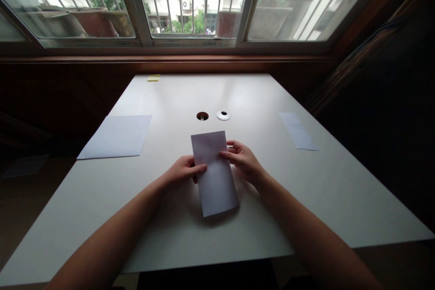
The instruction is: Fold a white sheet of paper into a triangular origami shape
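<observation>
A narrow, upright-oblong piece of white paper [216,186], which looks folded, is held between my two hands above the table. My left hand [185,168] grips its left edge, thumb on the front face and fingers behind. On the opposite edge, a little higher, my right hand [244,159] pinches the paper with the thumb in front and the fingers behind it. The paper's lower end hangs just over the tabletop and casts a soft shadow. Fingertips behind the sheet are hidden.
The white table [170,240] stands against a barred window. Larger white paper [117,137] lies at its left edge, a narrow white strip [298,131] at the right. A yellow sticky note [153,78] sits at the back. A cable hole [202,116] and round cover [223,118] lie mid-table.
</observation>
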